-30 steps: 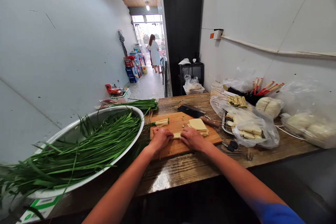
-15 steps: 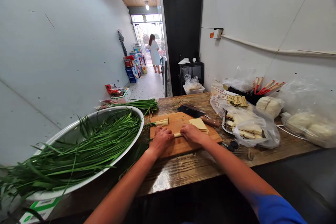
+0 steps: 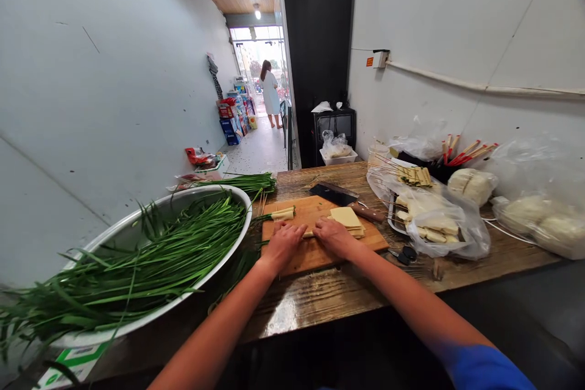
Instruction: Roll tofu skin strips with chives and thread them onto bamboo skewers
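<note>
On the wooden cutting board [image 3: 301,265], my left hand [image 3: 284,245] and my right hand [image 3: 334,236] press down on the two ends of a pale tofu-sheet roll [image 3: 309,234]. Only its short middle shows between them; the fingers are bent over the rest. Just right of my right hand lies a stack of square tofu sheets [image 3: 346,217]. Beyond my left hand rest finished rolls [image 3: 283,214] with green chives sticking out. A cleaver [image 3: 336,194] lies across the board's far edge, its wooden handle pointing right. Long chives [image 3: 183,250] heap up in a big basin [image 3: 241,195] at left.
To the right, a tray [image 3: 397,230] of pale pieces sits partly under plastic, with skewered rolls [image 3: 414,177] behind. Keys [image 3: 406,255] lie by the board's right corner. Bagged white food [image 3: 530,216] stands farther right. A person [image 3: 269,94] stands near the doorway.
My hands have drawn slightly closer together along the roll, so less of its middle shows. The view has shifted a little; other things lie as before.
</note>
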Demonstrator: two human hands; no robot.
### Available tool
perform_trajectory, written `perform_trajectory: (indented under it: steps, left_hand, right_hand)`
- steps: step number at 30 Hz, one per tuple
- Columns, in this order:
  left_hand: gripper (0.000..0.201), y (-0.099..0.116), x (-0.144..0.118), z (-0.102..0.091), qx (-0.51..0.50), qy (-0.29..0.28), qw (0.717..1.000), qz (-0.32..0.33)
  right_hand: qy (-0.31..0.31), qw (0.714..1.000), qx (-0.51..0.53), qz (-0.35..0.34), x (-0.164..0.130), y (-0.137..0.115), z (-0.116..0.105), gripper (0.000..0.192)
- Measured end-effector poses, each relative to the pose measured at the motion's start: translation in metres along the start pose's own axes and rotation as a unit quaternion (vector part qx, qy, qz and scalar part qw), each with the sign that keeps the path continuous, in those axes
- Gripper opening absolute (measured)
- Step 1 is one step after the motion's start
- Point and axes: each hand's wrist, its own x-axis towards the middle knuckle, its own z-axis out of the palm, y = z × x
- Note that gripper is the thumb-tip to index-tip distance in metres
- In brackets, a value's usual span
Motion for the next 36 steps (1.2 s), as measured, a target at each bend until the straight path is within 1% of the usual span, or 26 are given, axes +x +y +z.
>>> perform_trajectory:
  steps: [5, 8, 10, 12, 14, 15, 17, 18, 20, 22, 24, 27, 29, 31, 32, 33, 34, 35, 36]
  left_hand:
    - [0.016, -0.001, 0.000, 0.001, 0.006, 0.022, 0.999, 0.022]
    - [0.016, -0.004, 0.002, 0.003, -0.003, 0.018, 1.000, 0.021]
    - [0.016, -0.006, 0.004, 0.003, -0.017, 0.011, 1.000, 0.023]
    - [0.017, -0.008, 0.005, 0.003, -0.030, 0.004, 0.999, 0.025]
    - [0.017, -0.010, 0.007, 0.002, -0.036, -0.008, 0.999, 0.026]
    - [0.017, -0.010, 0.008, 0.001, -0.035, -0.015, 0.999, 0.027]
    - [0.018, -0.011, 0.009, -0.001, -0.027, -0.027, 0.999, 0.032]
    - [0.019, -0.011, 0.010, -0.002, -0.022, -0.031, 0.999, 0.036]
    - [0.022, -0.010, 0.011, -0.006, -0.012, -0.040, 0.998, 0.041]
    - [0.024, -0.009, 0.013, -0.010, 0.002, -0.055, 0.998, 0.038]
    - [0.023, -0.008, 0.015, -0.014, 0.016, -0.078, 0.996, 0.037]
    - [0.021, -0.007, 0.019, -0.019, 0.035, -0.111, 0.992, 0.045]
    - [0.021, -0.007, 0.022, -0.020, 0.044, -0.120, 0.990, 0.050]
    - [0.021, -0.006, 0.025, -0.020, 0.051, -0.123, 0.990, 0.050]
    - [0.022, -0.005, 0.026, -0.019, 0.055, -0.123, 0.990, 0.047]
    - [0.021, -0.004, 0.027, -0.018, 0.059, -0.122, 0.990, 0.043]
    - [0.021, -0.003, 0.028, -0.016, 0.064, -0.122, 0.990, 0.037]
    - [0.021, -0.002, 0.028, -0.014, 0.069, -0.121, 0.990, 0.031]
    - [0.021, -0.001, 0.029, -0.013, 0.072, -0.119, 0.990, 0.025]
  right_hand:
    - [-0.014, 1.000, 0.000, 0.009, 0.003, 0.003, 0.000, 0.023]
    - [-0.017, 1.000, 0.002, 0.026, 0.004, 0.004, 0.002, 0.023]
    - [-0.001, 0.999, -0.001, 0.044, 0.001, -0.002, 0.000, 0.023]
    - [0.037, 0.998, 0.001, 0.059, -0.006, -0.019, -0.004, 0.023]
    - [0.070, 0.995, 0.028, 0.063, -0.017, -0.047, -0.008, 0.023]
    - [0.070, 0.994, 0.056, 0.061, -0.022, -0.063, -0.009, 0.023]
    - [0.036, 0.992, 0.116, 0.039, -0.029, -0.097, -0.009, 0.024]
    - [0.020, 0.989, 0.137, 0.049, -0.029, -0.111, -0.008, 0.025]
    - [-0.006, 0.980, 0.169, 0.101, -0.023, -0.134, -0.005, 0.028]
    - [-0.017, 0.966, 0.193, 0.170, -0.013, -0.147, -0.002, 0.027]
    - [-0.021, 0.952, 0.212, 0.220, -0.002, -0.152, 0.000, 0.024]
    - [-0.008, 0.938, 0.241, 0.250, 0.006, -0.152, 0.005, 0.023]
    - [0.018, 0.926, 0.269, 0.264, 0.006, -0.148, 0.009, 0.022]
    - [0.046, 0.901, 0.323, 0.285, 0.005, -0.143, 0.012, 0.020]
    - [0.048, 0.880, 0.370, 0.294, 0.005, -0.140, 0.013, 0.018]
    - [0.038, 0.850, 0.435, 0.295, 0.006, -0.136, 0.014, 0.014]
    - [0.014, 0.808, 0.512, 0.290, 0.008, -0.133, 0.014, 0.008]
    - [-0.016, 0.757, 0.590, 0.281, 0.010, -0.130, 0.013, 0.004]
    - [-0.044, 0.700, 0.659, 0.271, 0.012, -0.128, 0.013, 0.006]
